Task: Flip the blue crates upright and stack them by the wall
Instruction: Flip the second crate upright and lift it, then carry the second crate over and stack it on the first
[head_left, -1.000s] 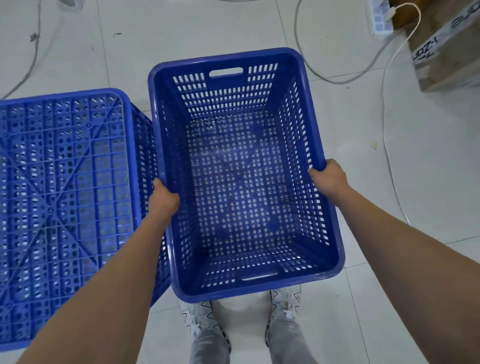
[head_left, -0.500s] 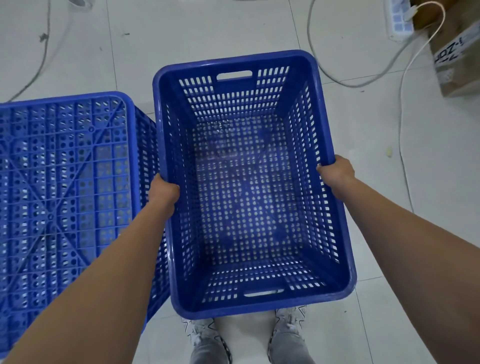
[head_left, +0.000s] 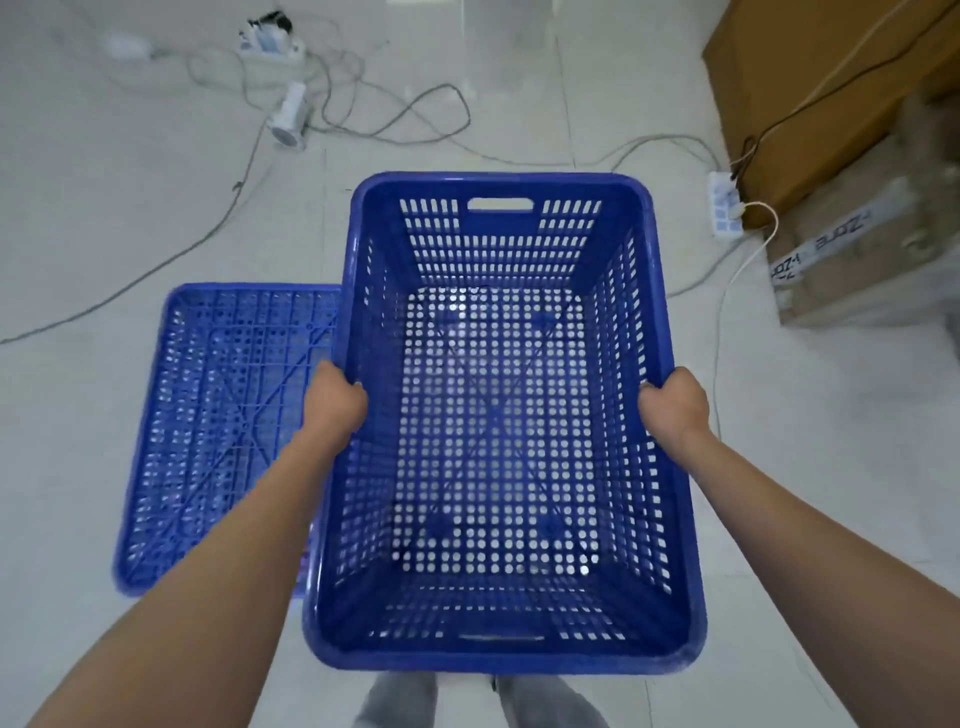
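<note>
An upright blue perforated crate (head_left: 498, 415) fills the middle of the head view, held off the floor with its open top facing me. My left hand (head_left: 335, 402) grips its left long rim. On the opposite rim my right hand (head_left: 672, 405) is closed in the same way. A second blue crate (head_left: 223, 426) lies upside down on the floor to the left, its ribbed bottom facing up, partly hidden by the held crate and my left forearm.
Grey cables (head_left: 374, 119) and a small white device (head_left: 288, 117) lie on the tiled floor ahead. A white power strip (head_left: 724, 205) sits beside stacked cardboard boxes (head_left: 852, 156) at the right. My feet show below the held crate.
The held crate has risen and the view has lifted, so the upside-down crate now looks smaller and lower, and more of the floor ahead with cables and boxes shows.
</note>
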